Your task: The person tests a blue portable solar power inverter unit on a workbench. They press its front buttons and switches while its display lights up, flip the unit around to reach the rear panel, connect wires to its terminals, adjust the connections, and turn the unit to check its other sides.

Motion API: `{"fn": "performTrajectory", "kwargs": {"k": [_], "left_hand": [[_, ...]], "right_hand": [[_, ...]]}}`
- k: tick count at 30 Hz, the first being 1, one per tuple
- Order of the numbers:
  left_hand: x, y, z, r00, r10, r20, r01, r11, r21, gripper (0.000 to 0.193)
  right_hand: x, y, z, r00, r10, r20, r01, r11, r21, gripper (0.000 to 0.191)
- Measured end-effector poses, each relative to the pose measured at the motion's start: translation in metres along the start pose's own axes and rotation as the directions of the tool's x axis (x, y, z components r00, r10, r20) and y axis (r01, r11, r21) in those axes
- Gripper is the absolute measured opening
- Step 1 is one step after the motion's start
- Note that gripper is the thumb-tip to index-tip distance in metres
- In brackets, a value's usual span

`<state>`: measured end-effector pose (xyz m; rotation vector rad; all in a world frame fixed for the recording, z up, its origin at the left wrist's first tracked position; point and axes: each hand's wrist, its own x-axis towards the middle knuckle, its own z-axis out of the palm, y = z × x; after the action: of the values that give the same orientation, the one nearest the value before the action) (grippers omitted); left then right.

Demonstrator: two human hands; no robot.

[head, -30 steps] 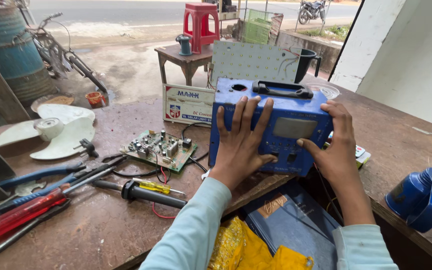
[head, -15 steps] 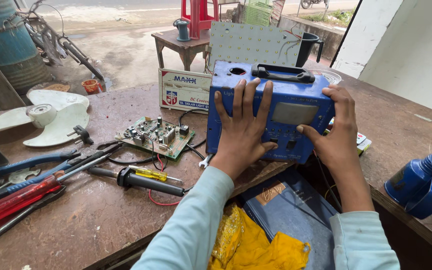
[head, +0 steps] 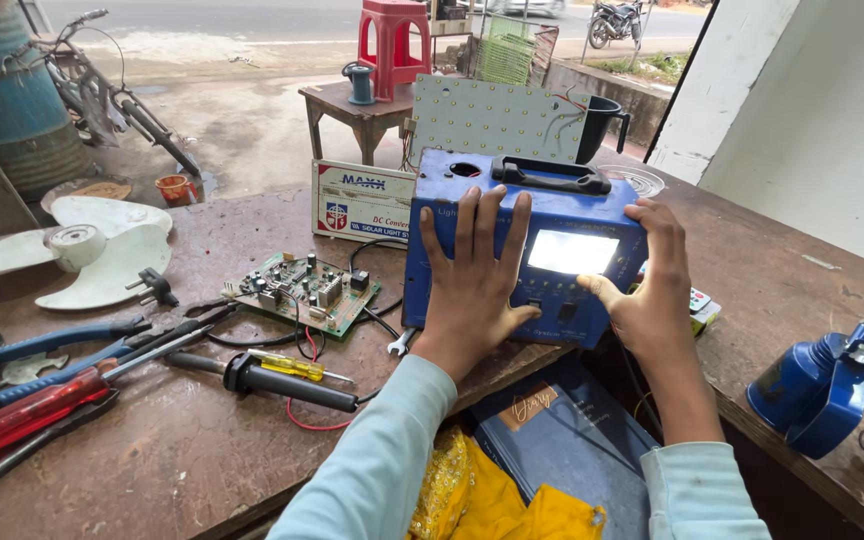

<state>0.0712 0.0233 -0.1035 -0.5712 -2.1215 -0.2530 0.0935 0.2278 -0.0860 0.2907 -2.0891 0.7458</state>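
A blue metal box [head: 552, 215] with a black carry handle [head: 550, 177] and a lit white panel [head: 572, 251] stands on the brown workbench [head: 182, 450]. My left hand [head: 472, 275] lies flat, fingers spread, on the box's front left. My right hand [head: 647, 285] grips the box's right front corner, thumb near the switches under the panel. A green circuit board [head: 304, 290] with black wires lies just left of the box.
A soldering iron [head: 282, 378], a yellow-handled screwdriver [head: 287, 365], pliers [head: 47, 345] and a red screwdriver [head: 22, 420] lie at left. White fan blades [head: 82, 255] sit behind them. A blue oil can [head: 817, 385] stands at right. A white LED panel [head: 497, 120] leans behind the box.
The white panel on the box has lit up. My right thumb has come down onto the front by the switches. My left hand stays flat on the box.
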Motion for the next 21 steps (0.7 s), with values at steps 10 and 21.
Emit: {"fn": "performTrajectory", "kwargs": {"k": [10,21], "left_hand": [[-0.0023,0.001,0.0009,1.0,-0.002,-0.025,0.002,1.0,-0.027,0.129],[-0.0006,-0.0022,-0.0003,0.995,-0.012,-0.096,0.008,0.999,-0.037,0.119]], "right_hand": [[-0.0009,-0.0048,-0.0028,0.999,-0.031,-0.006,0.031,1.0,-0.003,0.085],[0.0017,-0.0045,-0.0042,0.995,-0.1,-0.021,0.099,0.994,-0.051,0.088]]}}
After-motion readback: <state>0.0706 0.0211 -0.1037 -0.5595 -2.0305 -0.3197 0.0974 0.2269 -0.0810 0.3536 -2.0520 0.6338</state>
